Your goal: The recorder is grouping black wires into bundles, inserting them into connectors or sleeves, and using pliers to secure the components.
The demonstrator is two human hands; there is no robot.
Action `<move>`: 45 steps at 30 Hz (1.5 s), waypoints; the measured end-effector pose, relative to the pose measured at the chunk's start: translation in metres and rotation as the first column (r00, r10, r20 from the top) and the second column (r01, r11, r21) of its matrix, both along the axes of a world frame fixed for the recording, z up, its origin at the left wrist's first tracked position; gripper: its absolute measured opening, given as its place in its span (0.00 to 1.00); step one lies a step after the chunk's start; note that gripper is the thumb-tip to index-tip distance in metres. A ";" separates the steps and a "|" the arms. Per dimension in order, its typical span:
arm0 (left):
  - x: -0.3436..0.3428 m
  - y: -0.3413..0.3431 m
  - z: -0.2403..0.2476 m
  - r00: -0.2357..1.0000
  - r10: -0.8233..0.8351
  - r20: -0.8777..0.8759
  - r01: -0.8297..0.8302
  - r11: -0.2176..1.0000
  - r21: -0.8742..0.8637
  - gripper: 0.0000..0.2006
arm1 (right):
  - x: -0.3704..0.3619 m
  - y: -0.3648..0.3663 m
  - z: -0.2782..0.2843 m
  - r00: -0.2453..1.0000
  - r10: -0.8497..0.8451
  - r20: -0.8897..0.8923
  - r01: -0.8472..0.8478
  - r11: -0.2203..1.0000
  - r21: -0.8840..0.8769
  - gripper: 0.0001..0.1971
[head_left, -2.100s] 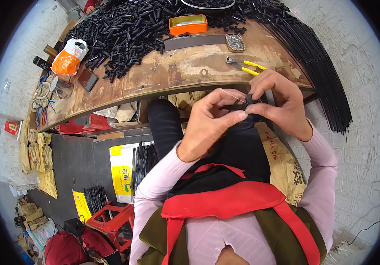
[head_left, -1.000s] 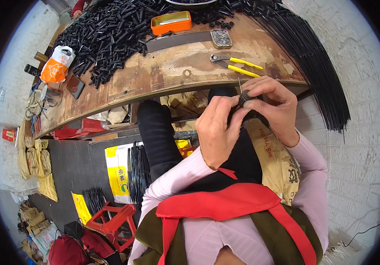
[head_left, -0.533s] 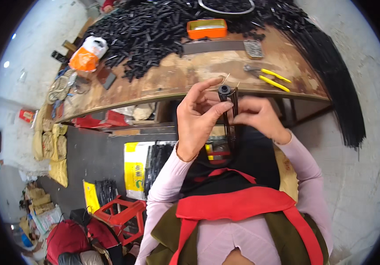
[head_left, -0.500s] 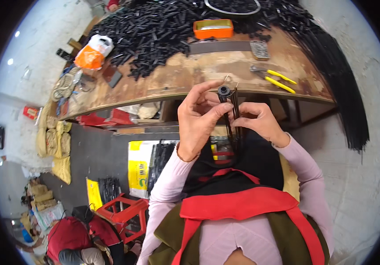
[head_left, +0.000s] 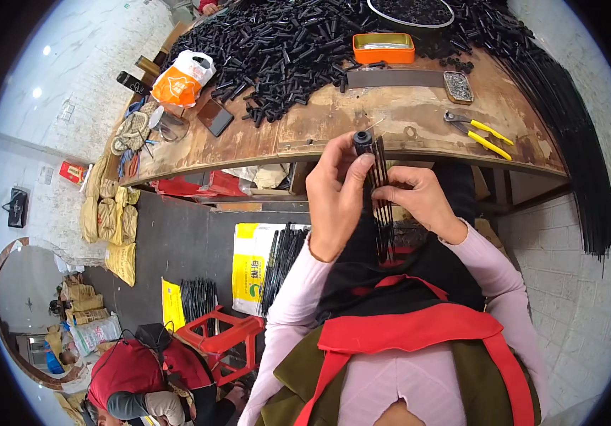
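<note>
My left hand (head_left: 337, 195) is closed around a black plastic piece with a round, ringed head (head_left: 363, 140), thumb pressed along its side. Several thin black rods (head_left: 383, 231) run downward beside it toward my lap. My right hand (head_left: 422, 201) pinches these rods between thumb and fingertips, close to the left thumb. A fine pale wire tip (head_left: 375, 123) sticks up just above the black head. Both hands are in front of the table's near edge. How the rods join the black piece is hidden by my fingers.
A wooden table (head_left: 248, 149) carries a heap of short black tubes (head_left: 284, 53), yellow-handled pliers (head_left: 490, 137), an orange tin (head_left: 383, 48) and a small tray of metal bits (head_left: 458, 87). Long black rods (head_left: 586, 156) hang off its right side. A person (head_left: 131, 376) bends near a red stool (head_left: 224, 334).
The view has turned left, so the table and its things sit farther right in the picture. My hands remain together on the black piece, and the rods below now look more spread.
</note>
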State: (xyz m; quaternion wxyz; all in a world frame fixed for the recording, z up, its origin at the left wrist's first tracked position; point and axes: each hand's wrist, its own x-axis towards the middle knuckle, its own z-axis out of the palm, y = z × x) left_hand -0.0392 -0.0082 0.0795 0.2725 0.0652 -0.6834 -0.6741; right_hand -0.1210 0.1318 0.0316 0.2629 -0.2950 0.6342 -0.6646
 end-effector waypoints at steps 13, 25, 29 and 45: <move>-0.001 -0.022 -0.001 0.953 -0.293 -0.074 0.300 0.948 0.105 0.17 | 0.006 -0.007 -0.016 0.997 -0.006 -0.081 0.004 1.000 -0.017 0.08; -0.018 -0.009 -0.027 0.991 -0.009 -0.134 0.022 0.995 0.093 0.16 | -0.032 0.061 -0.022 0.544 -0.092 -0.834 0.316 0.943 0.103 0.04; -0.018 -0.009 -0.027 0.995 -0.018 -0.097 0.028 0.995 0.098 0.14 | -0.108 0.112 -0.006 0.224 0.024 -0.974 0.675 0.717 0.173 0.19; 0.001 0.010 -0.020 0.983 -0.181 0.035 0.178 0.981 0.070 0.09 | -0.044 0.094 0.056 0.970 0.139 -0.199 -0.023 0.869 0.494 0.15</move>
